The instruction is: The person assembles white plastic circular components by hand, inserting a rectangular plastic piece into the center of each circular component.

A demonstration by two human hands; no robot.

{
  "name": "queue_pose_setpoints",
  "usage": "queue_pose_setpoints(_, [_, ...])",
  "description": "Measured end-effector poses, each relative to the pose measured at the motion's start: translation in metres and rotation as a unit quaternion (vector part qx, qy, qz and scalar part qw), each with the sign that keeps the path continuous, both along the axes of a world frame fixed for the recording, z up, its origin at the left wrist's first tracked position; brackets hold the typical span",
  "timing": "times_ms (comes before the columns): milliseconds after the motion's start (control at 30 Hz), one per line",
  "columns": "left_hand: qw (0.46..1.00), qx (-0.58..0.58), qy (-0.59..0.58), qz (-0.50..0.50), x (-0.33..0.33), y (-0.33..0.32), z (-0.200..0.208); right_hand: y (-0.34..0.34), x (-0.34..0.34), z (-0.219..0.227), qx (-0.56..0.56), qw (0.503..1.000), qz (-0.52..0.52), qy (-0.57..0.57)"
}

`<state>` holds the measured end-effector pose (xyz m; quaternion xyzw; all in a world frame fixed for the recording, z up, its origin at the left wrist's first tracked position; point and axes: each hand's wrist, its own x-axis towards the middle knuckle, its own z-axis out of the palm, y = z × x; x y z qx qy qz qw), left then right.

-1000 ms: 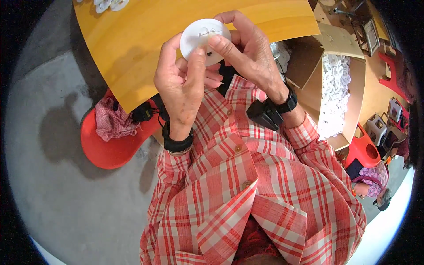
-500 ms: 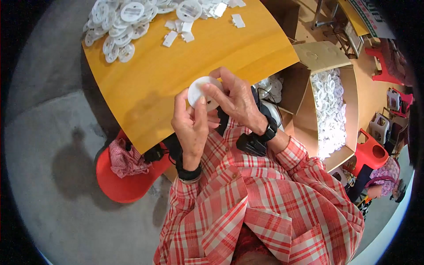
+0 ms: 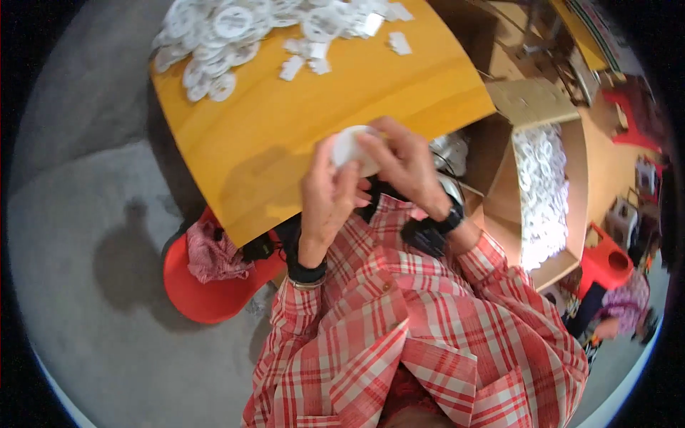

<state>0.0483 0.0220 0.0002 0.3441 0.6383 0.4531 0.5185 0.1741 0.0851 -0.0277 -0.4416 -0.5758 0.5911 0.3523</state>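
A white round plastic disc (image 3: pixel 347 148) is pinched between both hands over the near edge of the yellow table (image 3: pixel 285 107). My left hand (image 3: pixel 329 191) is closed on its left and lower side, thumb on its face. My right hand (image 3: pixel 405 162) grips the disc from the right, its thumb lying across the face. Motion blur hides the disc's detail. At the far left of the table lies a heap of similar white discs (image 3: pixel 233 23). Small flat white plastic pieces (image 3: pixel 292 68) are scattered beside that heap.
To the right stands an open cardboard box (image 3: pixel 534 100) full of white plastic parts (image 3: pixel 544 192). A red seat (image 3: pixel 207 296) with a checked cloth (image 3: pixel 212 253) on it is left of my body. Red stools (image 3: pixel 606 258) and a person (image 3: pixel 628 303) are at the far right.
The whole scene has shifted slightly rightward in view. Both hands still hold the disc, my left hand now reaching a little higher along its left side.
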Motion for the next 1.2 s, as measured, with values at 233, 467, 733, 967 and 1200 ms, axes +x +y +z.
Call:
queue_pose_setpoints(233, [0.984, 0.031, 0.173, -0.003, -0.081, 0.012, 0.014, 0.039, 0.104, -0.028, 0.006, 0.961, -0.271, 0.056])
queue_pose_setpoints(467, [0.935, -0.006, 0.349, 0.060, -0.192, 0.046, -0.009, 0.034, 0.198, -0.122, -0.145, 0.906, -0.397, 0.033])
queue_pose_setpoints(733, [0.866, -0.038, 0.486, 0.111, -0.250, 0.079, -0.020, -0.001, 0.210, -0.210, -0.241, 0.893, -0.376, -0.059])
queue_pose_setpoints(967, [0.774, 0.086, 0.621, 0.089, -0.283, 0.121, -0.025, -0.012, 0.221, -0.235, -0.220, 0.907, -0.351, -0.075])
queue_pose_setpoints(1200, [0.827, 0.087, 0.556, -0.004, -0.359, 0.142, -0.055, -0.015, 0.215, -0.251, -0.351, 0.898, -0.265, 0.002])
